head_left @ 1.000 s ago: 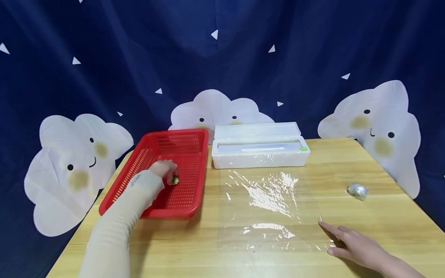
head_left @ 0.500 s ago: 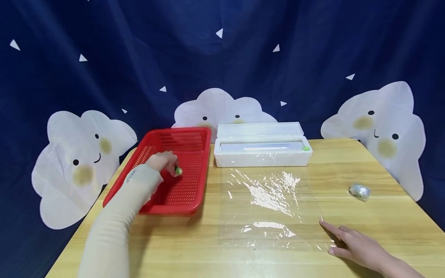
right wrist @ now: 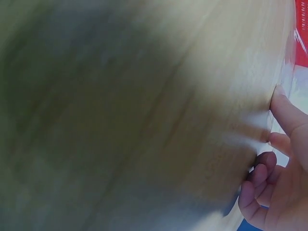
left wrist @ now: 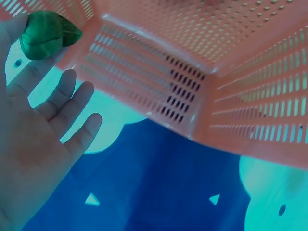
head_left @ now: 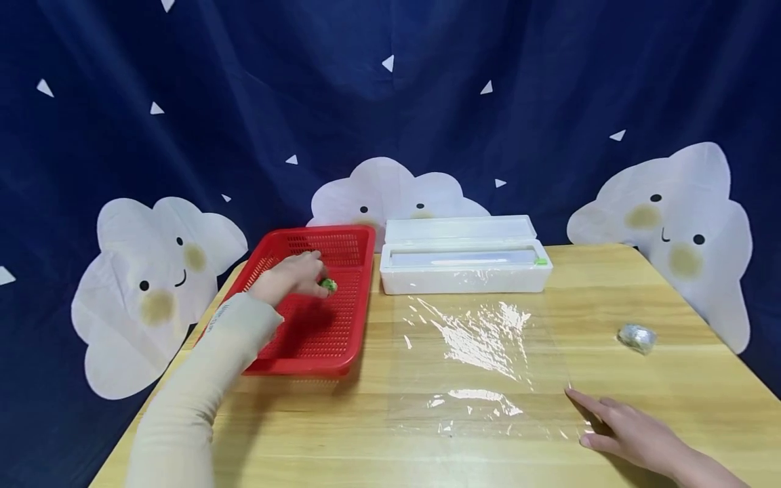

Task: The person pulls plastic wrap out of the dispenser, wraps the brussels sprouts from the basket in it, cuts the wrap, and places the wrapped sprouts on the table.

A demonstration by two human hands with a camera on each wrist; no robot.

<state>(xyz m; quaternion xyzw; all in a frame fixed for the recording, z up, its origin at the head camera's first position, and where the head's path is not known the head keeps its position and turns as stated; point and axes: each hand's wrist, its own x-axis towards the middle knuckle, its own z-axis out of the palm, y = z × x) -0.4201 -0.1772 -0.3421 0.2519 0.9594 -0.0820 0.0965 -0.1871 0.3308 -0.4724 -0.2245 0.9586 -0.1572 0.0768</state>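
Observation:
My left hand is over the inside of a red plastic basket. Between thumb and index finger it pinches a small green leafy vegetable, rounded with a pointed tip in the left wrist view. The other fingers of that hand are spread loosely. A sheet of clear plastic wrap lies flat on the wooden table, running out from a white wrap box. At the sheet's right edge rests my right hand, its index finger extended and touching the edge, the thumb near the lower corner.
A small bundle in shiny clear wrap lies on the right of the table. The wrap box stands at the back with its lid raised and a green slider at its right end. Behind hangs a dark blue cloud-print curtain.
My left hand has lifted the green vegetable and moved it up and to the right within the basket. The right hand stays at the edge of the wrap. The head view has shifted slightly.

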